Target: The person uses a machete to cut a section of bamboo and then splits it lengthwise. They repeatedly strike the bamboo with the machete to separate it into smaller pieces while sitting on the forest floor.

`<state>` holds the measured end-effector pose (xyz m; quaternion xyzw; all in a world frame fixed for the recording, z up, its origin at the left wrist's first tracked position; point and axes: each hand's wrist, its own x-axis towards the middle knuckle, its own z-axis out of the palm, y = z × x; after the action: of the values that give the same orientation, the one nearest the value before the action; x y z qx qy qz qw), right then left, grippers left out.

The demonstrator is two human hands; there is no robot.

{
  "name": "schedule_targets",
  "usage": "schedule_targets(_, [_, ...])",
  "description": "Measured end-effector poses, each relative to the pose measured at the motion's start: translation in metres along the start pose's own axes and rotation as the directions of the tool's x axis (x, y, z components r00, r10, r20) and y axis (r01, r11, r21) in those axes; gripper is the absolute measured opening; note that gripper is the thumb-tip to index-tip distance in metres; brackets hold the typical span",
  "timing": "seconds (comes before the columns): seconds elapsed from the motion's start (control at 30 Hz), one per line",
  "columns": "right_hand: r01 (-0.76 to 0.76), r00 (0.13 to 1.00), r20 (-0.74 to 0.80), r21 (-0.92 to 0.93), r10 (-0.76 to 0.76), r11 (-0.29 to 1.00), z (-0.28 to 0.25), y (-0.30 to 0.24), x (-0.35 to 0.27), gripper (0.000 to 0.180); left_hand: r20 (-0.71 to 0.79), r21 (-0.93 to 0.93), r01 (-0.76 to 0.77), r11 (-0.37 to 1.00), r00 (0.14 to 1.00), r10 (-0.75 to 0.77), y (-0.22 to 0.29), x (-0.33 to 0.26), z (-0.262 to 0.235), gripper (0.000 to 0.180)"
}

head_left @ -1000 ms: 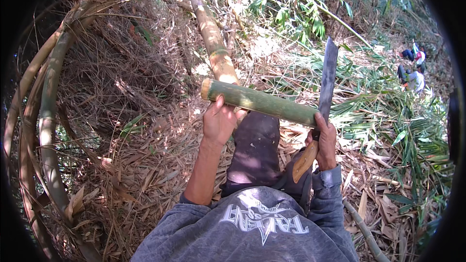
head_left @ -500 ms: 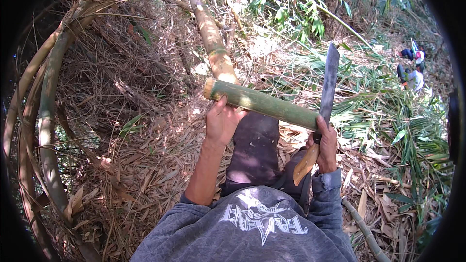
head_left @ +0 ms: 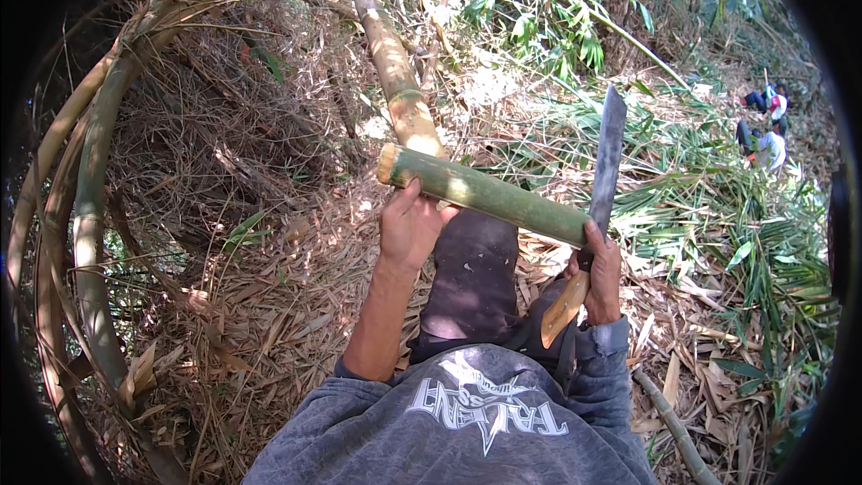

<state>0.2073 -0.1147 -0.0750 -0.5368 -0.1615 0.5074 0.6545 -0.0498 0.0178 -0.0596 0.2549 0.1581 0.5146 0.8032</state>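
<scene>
A green bamboo section [head_left: 489, 196] lies crosswise above the person's dark trousers [head_left: 469, 278], held between both hands, its pale cut end at the left and set a little farther from the body than its right end. The left hand [head_left: 410, 226] grips it near that pale end, thumb on the near side. The right hand [head_left: 603, 274] is closed around a machete [head_left: 608, 153], blade pointing away from the body, wooden handle toward it; the thumb presses against the section's right end. Just beyond, a thick bamboo pole [head_left: 384, 45] runs away; whether the section touches it, I cannot tell. Dry leaves [head_left: 296, 305] cover the ground, green leaves [head_left: 709, 193] spread to the right, and curved bamboo stems [head_left: 90, 207] rise at the left. Far right are people [head_left: 769, 145].
</scene>
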Motion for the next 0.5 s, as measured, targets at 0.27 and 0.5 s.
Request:
schedule_targets(0.27, [0.006,1.0,0.0,-0.026,-0.006,1.0,-0.0018,0.0016,-0.0053,0.045,-0.011,-0.05,-0.003,0.999,1.0,0.003,-0.0026,-0.0013,0.0075,0.045])
schedule_targets(0.5, [-0.002,1.0,-0.018,-0.028,0.001,1.0,-0.0011,0.0062,-0.0076,0.047,0.001,-0.029,-0.014,0.999,1.0,0.014,-0.0029,-0.0012,0.0072,0.042])
